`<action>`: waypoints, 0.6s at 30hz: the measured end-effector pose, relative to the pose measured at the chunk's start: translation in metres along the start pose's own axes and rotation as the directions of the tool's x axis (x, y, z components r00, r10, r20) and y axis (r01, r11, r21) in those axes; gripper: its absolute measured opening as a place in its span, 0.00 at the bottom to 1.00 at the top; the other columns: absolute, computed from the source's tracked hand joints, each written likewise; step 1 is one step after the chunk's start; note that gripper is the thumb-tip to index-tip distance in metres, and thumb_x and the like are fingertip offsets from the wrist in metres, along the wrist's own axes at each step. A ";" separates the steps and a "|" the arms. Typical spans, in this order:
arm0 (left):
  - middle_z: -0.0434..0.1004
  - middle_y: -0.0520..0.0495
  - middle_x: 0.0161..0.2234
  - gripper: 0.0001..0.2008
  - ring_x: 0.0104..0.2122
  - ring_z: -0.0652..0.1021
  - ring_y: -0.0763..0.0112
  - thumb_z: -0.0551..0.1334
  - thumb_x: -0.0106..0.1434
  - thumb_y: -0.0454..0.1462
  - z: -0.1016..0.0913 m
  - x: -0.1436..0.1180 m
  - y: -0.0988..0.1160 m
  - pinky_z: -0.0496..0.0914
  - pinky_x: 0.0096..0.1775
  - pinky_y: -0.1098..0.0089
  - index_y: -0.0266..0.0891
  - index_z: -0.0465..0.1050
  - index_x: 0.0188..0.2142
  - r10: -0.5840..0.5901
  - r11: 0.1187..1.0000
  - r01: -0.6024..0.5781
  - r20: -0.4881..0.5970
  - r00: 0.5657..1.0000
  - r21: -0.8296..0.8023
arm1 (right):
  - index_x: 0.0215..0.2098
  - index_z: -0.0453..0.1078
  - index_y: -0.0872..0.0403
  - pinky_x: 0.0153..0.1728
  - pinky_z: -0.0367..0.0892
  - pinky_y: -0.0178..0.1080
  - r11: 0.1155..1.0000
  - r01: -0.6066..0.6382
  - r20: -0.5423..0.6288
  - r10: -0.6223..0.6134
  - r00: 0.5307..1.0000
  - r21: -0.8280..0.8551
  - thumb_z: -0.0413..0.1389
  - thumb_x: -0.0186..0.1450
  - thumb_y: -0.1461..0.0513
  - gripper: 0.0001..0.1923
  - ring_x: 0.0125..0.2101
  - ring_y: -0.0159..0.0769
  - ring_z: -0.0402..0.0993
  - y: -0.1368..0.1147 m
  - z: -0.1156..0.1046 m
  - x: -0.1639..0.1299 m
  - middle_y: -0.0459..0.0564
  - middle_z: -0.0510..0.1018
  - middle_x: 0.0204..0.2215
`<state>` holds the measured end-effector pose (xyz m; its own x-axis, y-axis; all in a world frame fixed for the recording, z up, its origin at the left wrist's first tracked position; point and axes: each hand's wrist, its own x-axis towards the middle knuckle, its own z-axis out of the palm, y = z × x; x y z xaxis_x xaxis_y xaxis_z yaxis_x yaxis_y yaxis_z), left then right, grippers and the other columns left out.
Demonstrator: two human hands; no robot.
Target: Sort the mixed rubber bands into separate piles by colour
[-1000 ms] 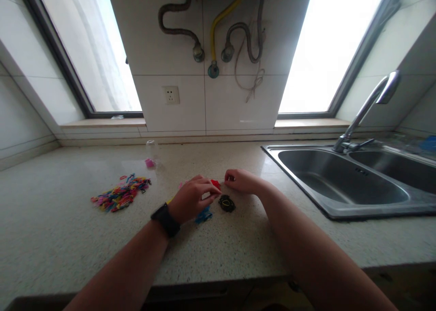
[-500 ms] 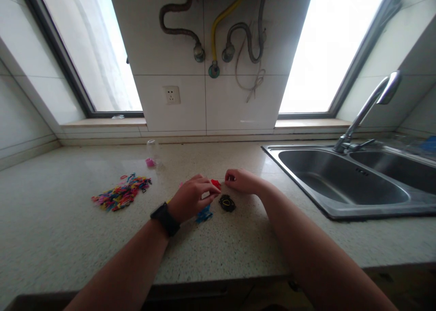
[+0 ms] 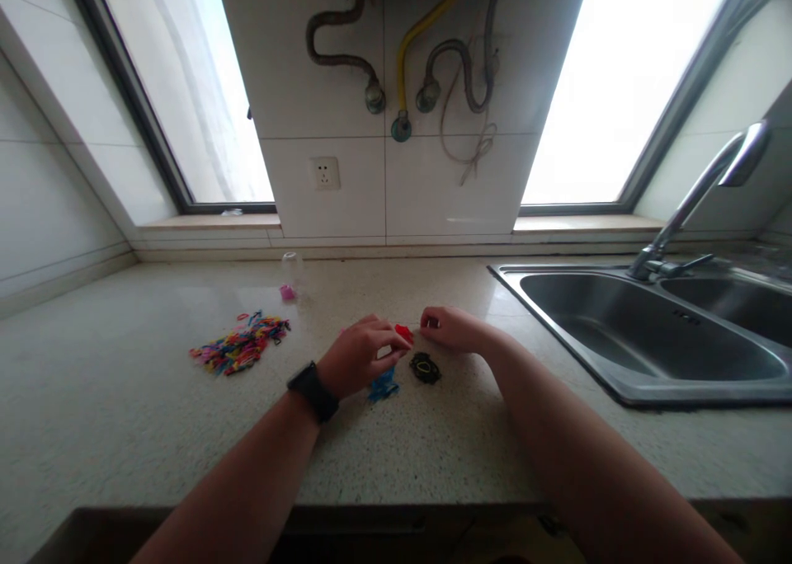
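Note:
My left hand (image 3: 365,354), with a black watch on its wrist, has thumb and fingertips pinched together at the near left side of a small red pile of rubber bands (image 3: 404,333). Whatever is in that pinch is too small to make out. My right hand (image 3: 454,330) rests at the other side of the red pile, its fingers curled in and their tips partly hidden. Blue rubber bands (image 3: 384,385) lie partly under my left hand. Just in front of both hands sits a black pile of rubber bands (image 3: 426,369) with a yellow loop on top.
A mixed heap of coloured rubber bands (image 3: 241,345) spreads on the speckled counter (image 3: 408,457) to the left. Behind it stands a clear plastic container (image 3: 293,269) beside a pink piece (image 3: 287,293). A steel sink (image 3: 619,325) with a tap (image 3: 686,201) takes up the right.
The camera view has turned slightly left, so everything appears shifted right. Both hands keep nearly the same places around the red pile.

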<state>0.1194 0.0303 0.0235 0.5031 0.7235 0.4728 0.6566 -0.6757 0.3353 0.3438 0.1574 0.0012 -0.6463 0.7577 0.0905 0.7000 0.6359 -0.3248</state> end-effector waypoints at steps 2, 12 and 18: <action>0.79 0.47 0.37 0.07 0.41 0.73 0.64 0.63 0.65 0.35 -0.001 0.000 0.000 0.67 0.46 0.64 0.41 0.79 0.41 -0.003 1.000 0.003 -0.001 1.000 0.012 | 0.39 0.74 0.53 0.29 0.59 0.34 1.000 0.011 -0.002 -0.011 1.000 0.013 0.55 0.63 0.57 0.10 0.30 0.34 0.71 0.000 -0.001 -0.001 0.49 0.80 0.33; 0.79 0.46 0.34 0.08 0.38 0.75 0.65 0.62 0.66 0.37 -0.026 -0.010 -0.025 0.68 0.44 0.64 0.39 0.79 0.41 -0.050 0.992 0.056 -0.051 0.997 0.115 | 0.39 0.74 0.53 0.30 0.61 0.35 0.998 -0.017 0.022 0.016 1.000 0.056 0.55 0.63 0.57 0.10 0.31 0.35 0.72 0.002 -0.002 0.001 0.50 0.79 0.33; 0.79 0.46 0.35 0.09 0.36 0.76 0.67 0.60 0.66 0.37 -0.065 -0.031 -0.065 0.69 0.42 0.66 0.40 0.79 0.42 -0.231 0.948 0.284 -0.303 0.924 0.142 | 0.38 0.74 0.53 0.32 0.63 0.36 0.994 -0.025 0.043 0.020 0.999 0.108 0.54 0.63 0.56 0.11 0.31 0.37 0.72 0.007 -0.002 0.003 0.52 0.79 0.34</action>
<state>0.0240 0.0424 0.0401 0.1426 0.7822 0.6065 0.8451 -0.4152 0.3367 0.3470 0.1643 0.0011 -0.6444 0.7634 0.0430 0.6789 0.5971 -0.4272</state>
